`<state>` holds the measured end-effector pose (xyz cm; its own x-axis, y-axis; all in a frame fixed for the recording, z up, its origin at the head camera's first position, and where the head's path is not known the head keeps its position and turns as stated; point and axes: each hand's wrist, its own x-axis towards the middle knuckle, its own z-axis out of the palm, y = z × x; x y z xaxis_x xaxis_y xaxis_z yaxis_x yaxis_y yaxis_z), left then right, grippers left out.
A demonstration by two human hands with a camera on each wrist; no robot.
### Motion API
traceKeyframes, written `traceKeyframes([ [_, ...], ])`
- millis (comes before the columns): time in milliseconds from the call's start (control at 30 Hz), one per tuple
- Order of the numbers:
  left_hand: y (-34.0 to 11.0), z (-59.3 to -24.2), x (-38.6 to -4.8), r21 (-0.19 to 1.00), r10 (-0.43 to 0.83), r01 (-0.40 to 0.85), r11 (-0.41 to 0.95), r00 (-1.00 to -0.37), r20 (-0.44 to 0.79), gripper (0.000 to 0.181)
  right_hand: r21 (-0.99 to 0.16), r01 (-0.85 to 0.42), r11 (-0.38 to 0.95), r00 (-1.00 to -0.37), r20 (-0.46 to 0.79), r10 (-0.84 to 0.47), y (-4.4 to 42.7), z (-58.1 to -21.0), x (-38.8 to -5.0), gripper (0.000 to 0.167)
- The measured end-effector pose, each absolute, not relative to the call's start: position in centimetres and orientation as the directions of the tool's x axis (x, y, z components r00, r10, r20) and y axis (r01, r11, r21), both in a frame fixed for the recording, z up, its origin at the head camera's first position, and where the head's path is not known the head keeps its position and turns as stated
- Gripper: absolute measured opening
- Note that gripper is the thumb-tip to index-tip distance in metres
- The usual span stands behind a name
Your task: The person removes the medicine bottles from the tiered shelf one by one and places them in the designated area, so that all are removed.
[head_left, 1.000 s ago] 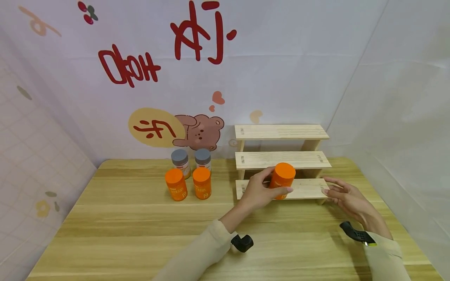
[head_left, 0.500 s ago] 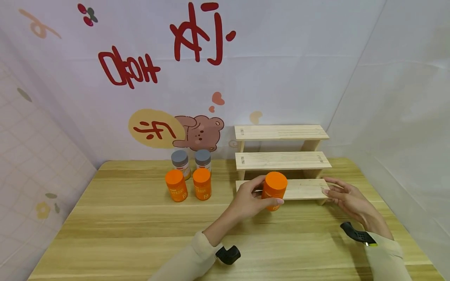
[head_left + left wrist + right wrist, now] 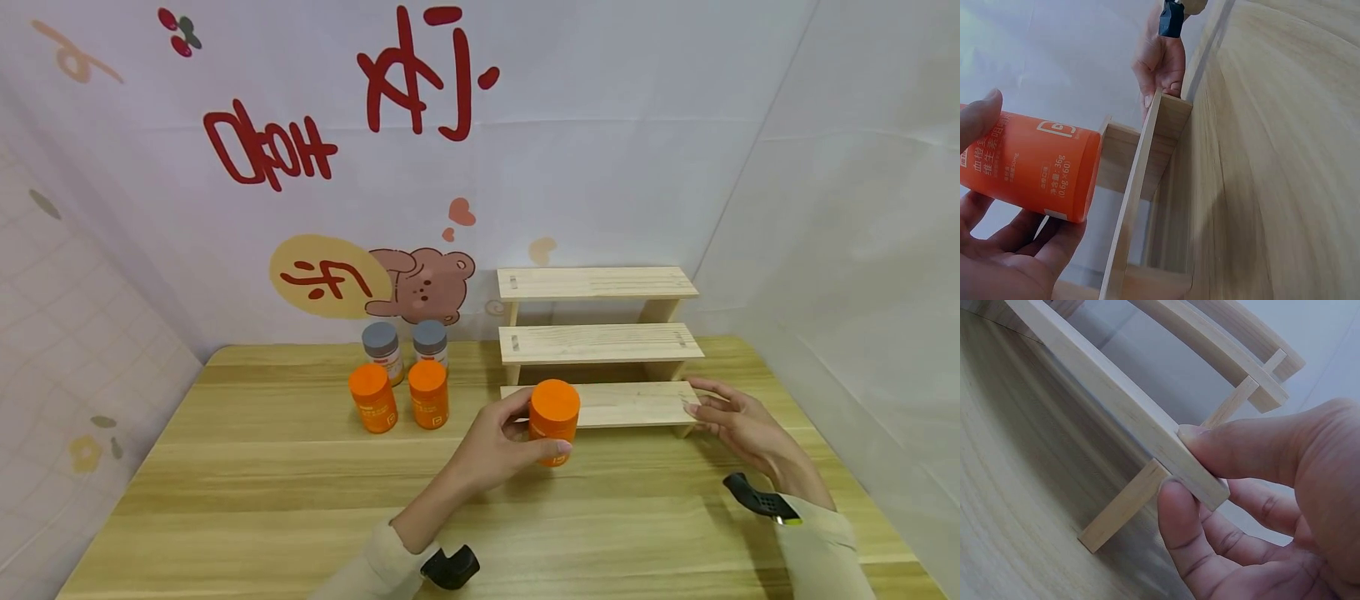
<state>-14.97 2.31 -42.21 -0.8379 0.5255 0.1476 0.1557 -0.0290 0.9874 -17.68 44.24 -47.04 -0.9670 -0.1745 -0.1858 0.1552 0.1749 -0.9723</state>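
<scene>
My left hand (image 3: pixel 495 446) grips an orange bottle (image 3: pixel 553 421) with an orange lid, held upright in front of the lowest tier of a three-step wooden rack (image 3: pixel 600 343). In the left wrist view the bottle (image 3: pixel 1029 159) shows white printed writing, with thumb and fingers round its sides. At the rack's right end my right hand (image 3: pixel 738 421) pinches the corner of the lowest board. The right wrist view shows the thumb on top of that board (image 3: pixel 1129 415) and a finger beneath it, beside a short wooden leg (image 3: pixel 1124 506).
Left of the rack, two more orange bottles (image 3: pixel 372 398) stand on the wooden table (image 3: pixel 285 492). Behind them are two jars with grey lids (image 3: pixel 381 337). A white printed curtain (image 3: pixel 600 150) hangs close behind, with side panels at left and right.
My left hand has carried the orange bottle leftward and toward me, away from the front of the lowest tier. The right hand has stayed on the board's corner.
</scene>
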Motion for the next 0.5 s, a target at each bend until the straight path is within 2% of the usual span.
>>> traceKeyframes([
  [500, -2.1, -41.8, -14.6, 0.990, 0.458, 0.140, 0.007, -0.881, 0.121, 0.054, -0.970, 0.165, 0.180, -0.965, -0.196, -0.173, 44.1, -46.6, -17.5, 0.061],
])
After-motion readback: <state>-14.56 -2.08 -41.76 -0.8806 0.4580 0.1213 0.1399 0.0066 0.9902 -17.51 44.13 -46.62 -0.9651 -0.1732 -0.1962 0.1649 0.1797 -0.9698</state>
